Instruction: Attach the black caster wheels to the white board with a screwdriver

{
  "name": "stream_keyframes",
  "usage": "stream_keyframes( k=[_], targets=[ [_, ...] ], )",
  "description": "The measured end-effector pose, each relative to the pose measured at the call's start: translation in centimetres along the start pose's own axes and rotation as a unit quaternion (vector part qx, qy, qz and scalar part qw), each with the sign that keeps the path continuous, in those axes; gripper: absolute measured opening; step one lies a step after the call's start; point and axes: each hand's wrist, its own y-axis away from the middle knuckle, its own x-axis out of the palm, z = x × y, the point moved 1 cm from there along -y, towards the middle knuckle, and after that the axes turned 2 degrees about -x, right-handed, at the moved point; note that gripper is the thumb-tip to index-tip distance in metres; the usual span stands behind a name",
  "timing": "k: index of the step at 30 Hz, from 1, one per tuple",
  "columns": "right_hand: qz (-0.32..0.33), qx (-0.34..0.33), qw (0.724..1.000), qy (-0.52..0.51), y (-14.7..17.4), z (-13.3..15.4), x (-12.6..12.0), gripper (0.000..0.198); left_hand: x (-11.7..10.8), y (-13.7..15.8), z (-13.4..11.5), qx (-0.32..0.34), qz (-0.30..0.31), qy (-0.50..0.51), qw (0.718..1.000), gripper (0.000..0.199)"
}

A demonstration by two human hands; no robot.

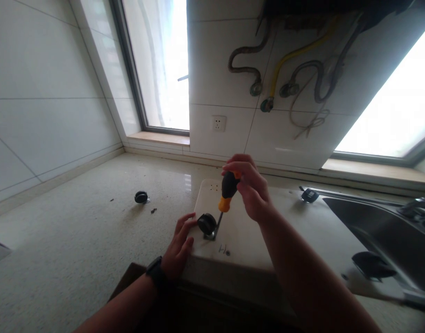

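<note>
White-tiled kitchen, speckled countertop (pixel 77 240) carrying a white board (pixel 247 231). Right hand (pixel 250 187) closed around the black-orange screwdriver (pixel 226 194), its shaft angled down onto the metal plate of a black caster wheel (pixel 207 224) at the board's near-left corner; left hand (pixel 179 247) loosely open, fingers resting against the board edge just beside that wheel. Left of the board, well apart, a second caster (pixel 141 197); right of it, the steel sink (pixel 382 231).

Table (pixel 77 240) speckled stone, smooth, bit shiny. Board (pixel 247 236) smooth, cream, glossy. Screwdriver (pixel 227 192) handle orange-black plastic, thin metal shaft. Sink (pixel 379 231) dull metal. Wall tiles (pixel 42 115) shiny.
</note>
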Motion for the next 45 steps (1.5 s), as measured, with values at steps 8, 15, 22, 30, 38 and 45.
stream_keyframes(
  k=[8,15,22,30,38,45],
  targets=[
    [0.078,0.031,0.996,0.015,-0.4,0.2,-1.5,0.041,-1.0,-0.9,-2.1,0.008,-0.025,-0.031,0.999,0.041],
    [0.041,-0.064,0.992,0.098,-0.8,0.8,-1.7,0.053,-2.4,-4.5,-9.7,0.076,-0.022,0.012,0.997,0.038],
    [-0.018,-0.106,0.981,0.163,-0.6,0.7,-1.0,0.046,-0.5,-7.7,-13.9,0.024,0.033,0.028,0.999,0.041],
    [-0.013,-0.117,0.972,0.203,-0.4,1.3,-0.6,0.032,-0.4,-8.5,-14.6,0.005,0.048,0.022,0.999,0.017],
    [0.121,-0.007,0.993,0.007,-0.5,1.2,-1.0,0.045,-1.8,-8.7,-14.4,0.008,0.149,0.081,0.986,0.022],
    [0.059,-0.058,0.992,0.091,-0.8,0.8,-1.4,0.038,-0.5,-8.7,-14.8,-0.022,0.077,0.079,0.994,0.041]
  ],
)
